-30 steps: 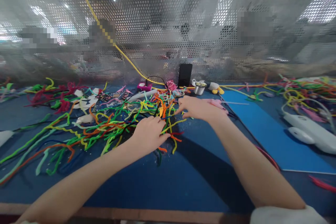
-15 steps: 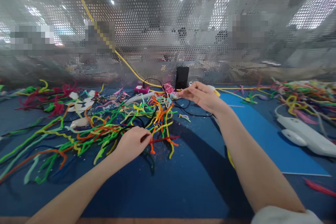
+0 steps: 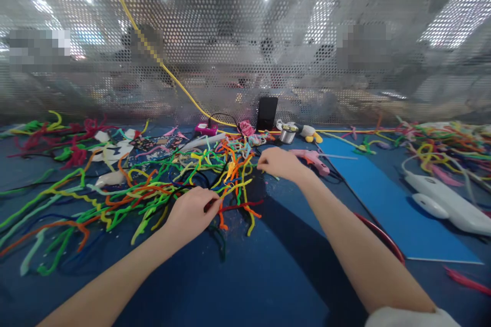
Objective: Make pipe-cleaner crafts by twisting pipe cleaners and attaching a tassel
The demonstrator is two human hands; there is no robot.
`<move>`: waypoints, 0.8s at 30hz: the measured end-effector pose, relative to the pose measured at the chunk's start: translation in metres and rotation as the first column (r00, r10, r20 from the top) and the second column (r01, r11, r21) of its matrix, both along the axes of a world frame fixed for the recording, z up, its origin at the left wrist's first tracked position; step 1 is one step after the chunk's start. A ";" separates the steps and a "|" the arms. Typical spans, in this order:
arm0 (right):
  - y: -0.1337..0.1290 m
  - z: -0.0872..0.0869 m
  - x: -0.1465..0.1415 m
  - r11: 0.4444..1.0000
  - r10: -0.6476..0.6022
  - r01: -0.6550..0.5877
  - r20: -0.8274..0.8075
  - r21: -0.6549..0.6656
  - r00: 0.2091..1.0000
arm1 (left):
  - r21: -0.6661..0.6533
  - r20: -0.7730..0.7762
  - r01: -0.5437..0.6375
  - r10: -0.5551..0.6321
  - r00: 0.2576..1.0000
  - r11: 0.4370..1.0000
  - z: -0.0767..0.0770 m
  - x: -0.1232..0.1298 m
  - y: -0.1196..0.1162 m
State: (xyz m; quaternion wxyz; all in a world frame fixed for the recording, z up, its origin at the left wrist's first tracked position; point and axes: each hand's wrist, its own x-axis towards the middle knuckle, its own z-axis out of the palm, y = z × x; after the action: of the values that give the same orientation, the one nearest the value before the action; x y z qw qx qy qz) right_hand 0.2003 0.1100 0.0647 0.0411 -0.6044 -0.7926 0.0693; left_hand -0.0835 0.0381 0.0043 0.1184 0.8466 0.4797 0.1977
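Note:
My left hand (image 3: 194, 212) is closed in a pinch at the near edge of a tangled pile of pipe cleaners (image 3: 153, 191) in green, orange, yellow and blue. Yellow and orange stems come right up to its fingertips; what they pinch is hidden. My right hand (image 3: 282, 163) hovers just right of the pile with its fingers curled together, and I cannot make out anything in them. Behind it lies a pink glue gun (image 3: 314, 161), partly covered by the hand. A spool of silvery wire (image 3: 287, 134) stands farther back.
A dark phone (image 3: 267, 112) leans against the perforated metal screen (image 3: 215, 61). On the right are a blue board (image 3: 383, 204), a white power strip (image 3: 452, 202) and more pipe cleaners (image 3: 441, 143). A yellow cable (image 3: 180, 84) hangs down the screen. A magenta box (image 3: 206, 129) sits at the back.
My right hand has drawn back from the far side of the pile toward me, uncovering the wire spool and glue gun. My left hand has stayed nearly in place.

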 end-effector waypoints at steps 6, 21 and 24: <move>-0.007 0.042 0.049 0.987 -0.063 0.124 -0.466 0.101 0.882 | 0.010 -0.031 -0.024 0.024 0.999 1.000 0.001 0.002 0.001; -0.049 0.109 0.066 0.942 -0.215 0.276 -0.975 -0.192 0.056 | 0.037 -0.055 -0.019 0.021 0.998 0.999 -0.001 0.002 0.000; -0.070 0.120 0.082 0.919 -0.303 0.331 -0.920 -0.214 0.246 | 0.018 -0.069 -0.032 0.033 0.997 0.999 -0.001 0.002 0.000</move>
State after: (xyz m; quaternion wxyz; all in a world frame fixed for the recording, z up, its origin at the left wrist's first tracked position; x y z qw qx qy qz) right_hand 0.2822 0.0398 0.1844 0.5132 -0.5955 -0.4813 0.3877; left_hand -0.0815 0.0380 0.0036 0.0914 0.8461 0.4955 0.1740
